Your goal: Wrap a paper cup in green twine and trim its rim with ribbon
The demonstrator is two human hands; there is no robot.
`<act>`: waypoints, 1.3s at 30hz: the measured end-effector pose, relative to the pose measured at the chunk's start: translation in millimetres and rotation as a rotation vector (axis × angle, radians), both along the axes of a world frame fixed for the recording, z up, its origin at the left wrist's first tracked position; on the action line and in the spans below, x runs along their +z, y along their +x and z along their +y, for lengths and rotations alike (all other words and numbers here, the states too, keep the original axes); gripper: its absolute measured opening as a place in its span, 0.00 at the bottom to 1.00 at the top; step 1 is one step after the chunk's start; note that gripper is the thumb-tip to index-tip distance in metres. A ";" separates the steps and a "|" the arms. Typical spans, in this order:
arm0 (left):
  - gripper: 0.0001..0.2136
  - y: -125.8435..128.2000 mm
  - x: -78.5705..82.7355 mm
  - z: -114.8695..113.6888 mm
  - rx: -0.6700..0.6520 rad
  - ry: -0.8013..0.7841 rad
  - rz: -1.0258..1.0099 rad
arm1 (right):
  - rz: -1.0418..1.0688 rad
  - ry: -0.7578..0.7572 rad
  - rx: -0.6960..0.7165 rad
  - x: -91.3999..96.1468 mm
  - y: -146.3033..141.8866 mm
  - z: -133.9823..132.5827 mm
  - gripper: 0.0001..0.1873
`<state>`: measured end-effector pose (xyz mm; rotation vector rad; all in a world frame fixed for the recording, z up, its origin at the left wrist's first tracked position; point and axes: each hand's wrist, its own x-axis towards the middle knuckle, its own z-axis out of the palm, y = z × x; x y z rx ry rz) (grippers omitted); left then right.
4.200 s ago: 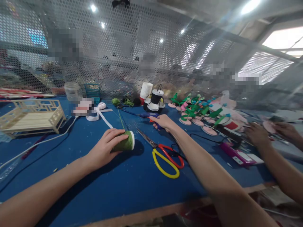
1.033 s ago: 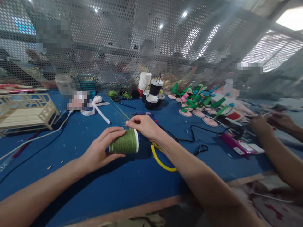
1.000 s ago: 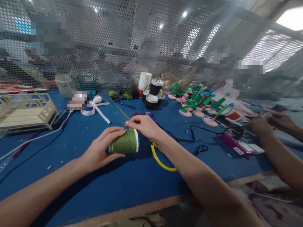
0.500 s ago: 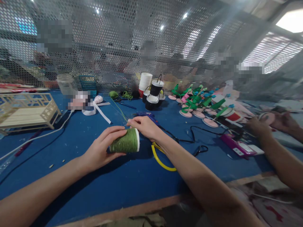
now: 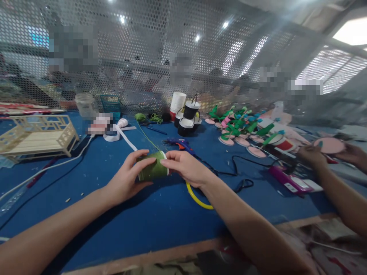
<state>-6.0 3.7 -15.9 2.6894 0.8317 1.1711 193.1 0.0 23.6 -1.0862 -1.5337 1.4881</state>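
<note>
A paper cup wrapped in green yarn (image 5: 153,168) lies on its side just above the blue table, its white rim facing right. My left hand (image 5: 129,172) grips it from the left, fingers over the top and thumb underneath. On the right, my right hand (image 5: 183,165) pinches the rim end, its thumb across the wrapped side. A green yarn strand (image 5: 149,138) runs from the top of the cup back to a green yarn ball (image 5: 140,117). Just behind my right hand lies a blue glue gun (image 5: 180,144). A yellow ring (image 5: 199,200) is partly hidden under my right forearm.
At left stand a small wooden bed frame (image 5: 43,137) and white ribbon (image 5: 126,138). Black cups (image 5: 186,126) and stacked white cups (image 5: 178,102) stand behind. Right are green paper plants on pink discs (image 5: 226,141), a purple power strip (image 5: 289,179) and another person's hands (image 5: 312,156).
My right hand has moved from drawing the yarn strand above the cup to the cup's rim. The cup has turned slightly and shifted right. The other person's pink disc now lies flatter.
</note>
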 end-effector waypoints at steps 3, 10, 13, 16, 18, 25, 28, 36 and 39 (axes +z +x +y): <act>0.29 -0.2 2.9 0.0 0.002 -0.153 -0.073 | -0.043 0.086 -0.012 -6.7 -1.6 -2.3 0.11; 0.26 3.6 8.4 1.1 -0.022 -0.750 -0.263 | -0.122 0.196 0.013 -10.0 -3.5 -13.5 0.08; 0.25 4.2 8.4 0.7 0.039 -0.687 -0.228 | -0.110 0.159 0.025 -10.6 -4.7 -13.6 0.08; 0.25 4.6 6.3 0.1 0.047 -0.619 -0.194 | -0.076 0.116 0.008 -11.7 -5.3 -12.3 0.12; 0.26 5.0 4.9 -0.5 0.047 -0.596 -0.171 | -0.072 0.106 -0.016 -12.9 -6.4 -12.5 0.12; 0.25 5.5 4.6 -1.5 0.076 -0.523 -0.113 | -0.168 0.123 -0.069 -13.8 -6.2 -13.4 0.11; 0.25 5.4 5.9 -2.2 0.063 -0.517 -0.085 | -0.257 0.227 -0.177 -11.7 0.8 -8.1 0.15; 0.23 6.3 9.7 -6.3 -0.021 -0.550 -0.034 | -0.180 0.238 -0.050 -12.2 3.2 0.6 0.29; 0.24 6.8 9.2 -6.6 -0.038 -0.597 -0.046 | -0.065 0.206 -0.011 -9.2 -0.6 0.8 0.31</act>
